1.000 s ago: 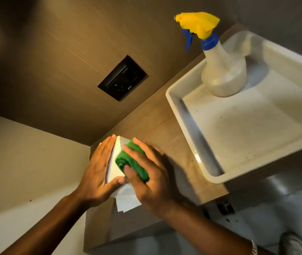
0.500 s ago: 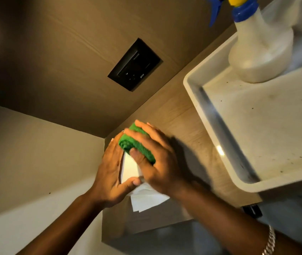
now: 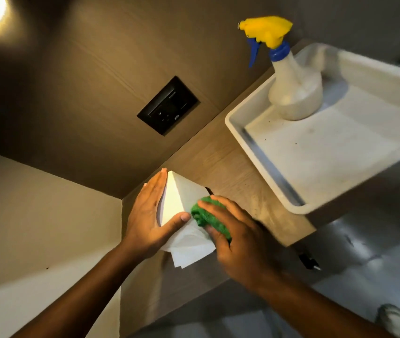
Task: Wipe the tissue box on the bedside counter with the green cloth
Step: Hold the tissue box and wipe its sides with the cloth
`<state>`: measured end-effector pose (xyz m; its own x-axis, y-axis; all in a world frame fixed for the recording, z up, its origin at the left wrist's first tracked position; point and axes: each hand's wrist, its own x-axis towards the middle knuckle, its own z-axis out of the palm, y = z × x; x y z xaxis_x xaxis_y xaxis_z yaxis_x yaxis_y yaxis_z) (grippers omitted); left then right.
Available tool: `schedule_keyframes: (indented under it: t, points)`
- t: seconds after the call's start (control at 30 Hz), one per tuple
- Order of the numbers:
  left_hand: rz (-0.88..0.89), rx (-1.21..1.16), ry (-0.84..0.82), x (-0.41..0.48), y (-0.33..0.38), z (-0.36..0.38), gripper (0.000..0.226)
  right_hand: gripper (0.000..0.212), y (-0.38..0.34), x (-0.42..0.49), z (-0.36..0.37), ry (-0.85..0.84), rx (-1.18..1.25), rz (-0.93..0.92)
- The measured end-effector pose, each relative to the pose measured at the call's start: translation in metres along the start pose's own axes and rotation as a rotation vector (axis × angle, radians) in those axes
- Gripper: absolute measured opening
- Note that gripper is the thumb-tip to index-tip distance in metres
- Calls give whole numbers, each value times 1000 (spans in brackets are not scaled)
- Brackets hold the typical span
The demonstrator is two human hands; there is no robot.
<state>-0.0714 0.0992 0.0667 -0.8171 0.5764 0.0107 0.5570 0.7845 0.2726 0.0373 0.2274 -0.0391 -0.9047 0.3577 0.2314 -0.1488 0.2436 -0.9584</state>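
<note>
Two hands are busy on the tissue box, which sits low and a bit left of the middle, on the wooden bedside counter. The left hand lies flat and wide on the box's side at 9 o'clock, with its thumb hooked over the near corner. The right hand is curled around the green cloth and presses it on the box at 3 o'clock.

What could go wrong? A loose tissue hangs out at 6 o'clock, right under the cloth. A hard rub that way could drag it out or tear it. The box looks light, so if the left hand lets go, a push from the cloth could slide it off the near edge of the counter. A big swing toward 2 o'clock could bump the white tray, where a spray bottle stands.

The box is white and plain, with sharp straight edges. One side glows bright in the lamp light. I see no marks on it, but the picture is a bit blurry near the cloth, so small spots may be hiding there
</note>
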Motion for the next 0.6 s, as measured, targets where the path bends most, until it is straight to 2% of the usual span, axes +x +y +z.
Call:
schedule_keyframes:
  t: [0.13,0.3,0.37,0.5,0.6]
  points:
    - [-13,-1,-44,-3,2,-6,123,50,-10,-39,4,76,60,59]
    - [142,23,-399,14,-13,-40,101,43,-19,-72,-8,313,438,191]
    - [179,120,-432,21,-11,-46,93,44,-23,-81,-6,381,515,193]
    - [24,222,-352,33,7,-41,73,43,-35,-92,8,461,478,164]
    - [-134,224,-391,35,24,-40,82,44,-40,-91,17,497,440,156]
